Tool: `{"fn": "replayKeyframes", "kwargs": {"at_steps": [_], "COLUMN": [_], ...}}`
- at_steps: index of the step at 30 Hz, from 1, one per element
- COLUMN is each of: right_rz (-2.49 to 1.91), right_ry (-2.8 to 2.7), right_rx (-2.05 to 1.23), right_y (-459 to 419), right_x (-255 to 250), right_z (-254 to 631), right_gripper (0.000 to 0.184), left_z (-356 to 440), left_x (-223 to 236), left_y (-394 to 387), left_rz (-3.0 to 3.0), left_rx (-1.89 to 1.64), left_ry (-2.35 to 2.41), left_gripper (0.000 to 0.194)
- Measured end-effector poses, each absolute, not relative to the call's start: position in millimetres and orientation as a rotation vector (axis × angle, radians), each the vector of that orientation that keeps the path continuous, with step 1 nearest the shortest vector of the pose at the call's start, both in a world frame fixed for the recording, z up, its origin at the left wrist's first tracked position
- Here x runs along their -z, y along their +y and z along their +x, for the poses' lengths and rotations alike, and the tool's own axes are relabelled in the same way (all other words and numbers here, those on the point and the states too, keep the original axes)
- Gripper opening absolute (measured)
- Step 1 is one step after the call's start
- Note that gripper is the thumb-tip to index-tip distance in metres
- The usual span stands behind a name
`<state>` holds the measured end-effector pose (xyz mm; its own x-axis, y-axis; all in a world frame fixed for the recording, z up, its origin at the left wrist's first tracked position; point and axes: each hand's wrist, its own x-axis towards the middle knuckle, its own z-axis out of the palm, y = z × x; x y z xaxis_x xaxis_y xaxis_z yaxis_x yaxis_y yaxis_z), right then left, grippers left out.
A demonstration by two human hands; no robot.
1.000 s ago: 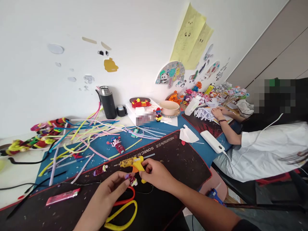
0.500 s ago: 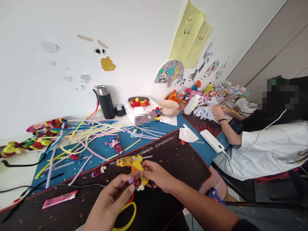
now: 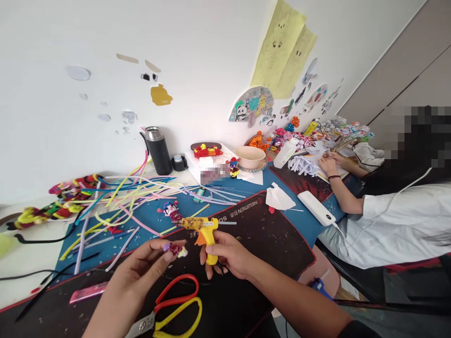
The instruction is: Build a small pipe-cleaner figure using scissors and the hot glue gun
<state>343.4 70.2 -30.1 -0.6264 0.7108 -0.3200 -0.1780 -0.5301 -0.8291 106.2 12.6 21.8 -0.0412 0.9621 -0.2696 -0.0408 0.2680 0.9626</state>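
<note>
- Left hand [image 3: 141, 265]: its grip pinches a small maroon piece [image 3: 174, 250] with purple and pale ends between thumb and fingers, just left of the glue gun's handle.
- Right hand [image 3: 229, 253]: its grip is closed around the handle of the yellow glue gun [image 3: 200, 224], nozzle pointing left, above the dark mat [image 3: 268, 239].
- Scissors [image 3: 144, 324] with red and yellow handles lie on the near side of the mat; a pink packet [image 3: 88, 292] lies left.
- Beyond the nozzle, a small doll [image 3: 171, 211] lies on the blue desk [image 3: 305, 223], right of loose coloured strips [image 3: 121, 211].
- Far right, a co-worker's hands [image 3: 329, 164] are beside white paper strips [image 3: 302, 165].
</note>
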Motion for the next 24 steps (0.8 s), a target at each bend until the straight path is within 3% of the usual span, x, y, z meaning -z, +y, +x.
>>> {"fn": "replayKeyframes", "kwargs": {"at_steps": [6,13,24], "right_rz": [-0.764,-0.66,-0.759], "right_ry": [-1.09,-1.104,-1.142], "right_rx": [-2.096,-2.149,-2.089], "right_y": [80,82,80], "right_x": [26,28,23], "right_z": [336,330,323], "right_gripper": [0.046,0.065,0.074], "left_z": [93,92,92], "left_x": [-20,0,1], "left_y": [35,34,33], "left_rz": [0.928,0.879,0.669], "left_rx": [-1.142,-1.123,-1.2], "left_ry": [1.46,1.396,1.381], "left_gripper": [0.057,0.053,0.056]}}
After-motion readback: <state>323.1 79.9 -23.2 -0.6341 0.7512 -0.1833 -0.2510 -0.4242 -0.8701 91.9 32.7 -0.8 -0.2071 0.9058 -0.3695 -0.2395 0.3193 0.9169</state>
